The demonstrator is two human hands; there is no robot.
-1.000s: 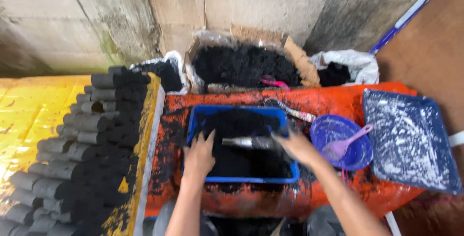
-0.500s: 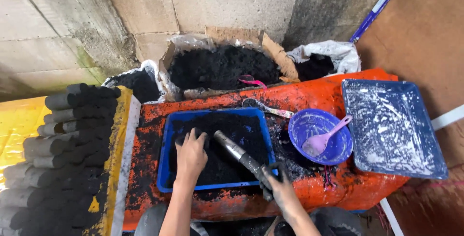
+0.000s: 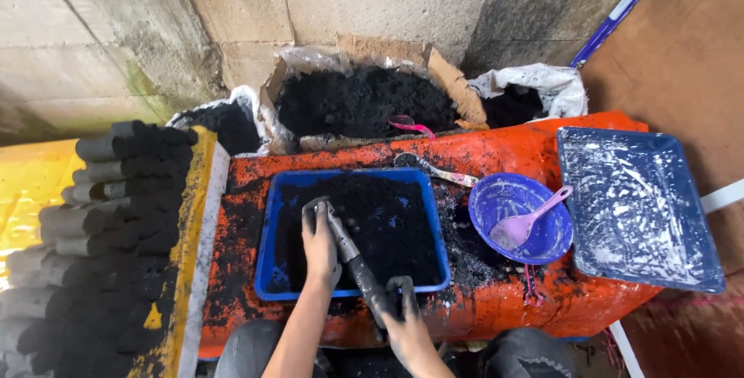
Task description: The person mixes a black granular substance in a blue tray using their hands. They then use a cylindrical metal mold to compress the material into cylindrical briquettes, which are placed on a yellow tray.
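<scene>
the left hand (image 3: 320,245) lies inside the blue tray (image 3: 267,232), fingers stretched forward and cupped over the upper end of a dark metal tube (image 3: 349,258), blackened with the charcoal powder (image 3: 384,223) that fills the tray. the right hand (image 3: 403,324) is closed around the tube's lower end at the tray's near rim; its palm side is hidden, and the wrist runs off the bottom edge. the tube slants from inside the tray out over that rim. right of the tray sits a purple bowl (image 3: 535,235) with a pink scoop (image 3: 521,223), then a powder-smeared blue tray (image 3: 639,207). behind the tray, a lined cardboard box (image 3: 446,76) of black powder; a metal spoon (image 3: 438,169) lies half buried. left of the tray, stacked black briquettes (image 3: 101,215), partly cut off. the knees below are barely made out.
</scene>
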